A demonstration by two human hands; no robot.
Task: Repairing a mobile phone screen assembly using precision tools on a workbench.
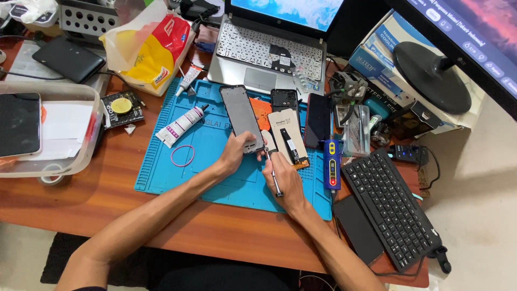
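1. The left hand (237, 152) grips the lower end of a dark phone frame (242, 117), fingers curled around its bottom edge; the frame lies lengthwise on the blue work mat (161, 172), its upper end pointing towards the laptop (269, 54).
2. The right hand (284, 180) pinches a thin metal screwdriver (272, 171) between thumb and fingers — the tip sits at the frame's lower right corner, the handle slants down across the back of the hand.
3. Just right of the frame, on the mat, lie a pale phone back panel (288, 139) with a flex strip on it, a small dark phone part (284, 99) above it and a black phone (318, 119) beside them.
4. A blue electric screwdriver (332, 161) rests at the mat's right edge, near the black keyboard (390, 207).
5. Left of the frame are a white glue tube (180, 126) and a pink rubber band (182, 156), both on the mat and apart from the hands.
6. Further left, off the mat, stands a clear plastic tray (81, 156) — a dark phone lies in it.
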